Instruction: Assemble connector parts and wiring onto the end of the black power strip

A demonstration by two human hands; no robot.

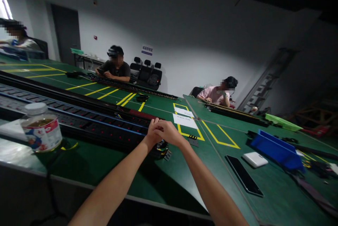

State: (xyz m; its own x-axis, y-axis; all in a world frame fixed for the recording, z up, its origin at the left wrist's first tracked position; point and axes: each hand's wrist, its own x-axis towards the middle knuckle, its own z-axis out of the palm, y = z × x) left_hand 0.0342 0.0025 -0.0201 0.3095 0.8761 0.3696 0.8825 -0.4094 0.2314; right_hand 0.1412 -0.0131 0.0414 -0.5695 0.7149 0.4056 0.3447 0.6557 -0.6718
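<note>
Flat green tabletop (89, 169) with yellow stripe markings; squat clear jar (42, 131) with white lid and red, white and blue label; long black slatted assembly (100, 131) with blue lines and red dots; rectangular open bin (277, 148), blue; small rounded case (255, 159), white.

Green table (87, 169); on it phone (244, 175), blue bin (277, 149), seemingly papers (185, 120).

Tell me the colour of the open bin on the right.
Blue bin, best seen in the head view.
</note>
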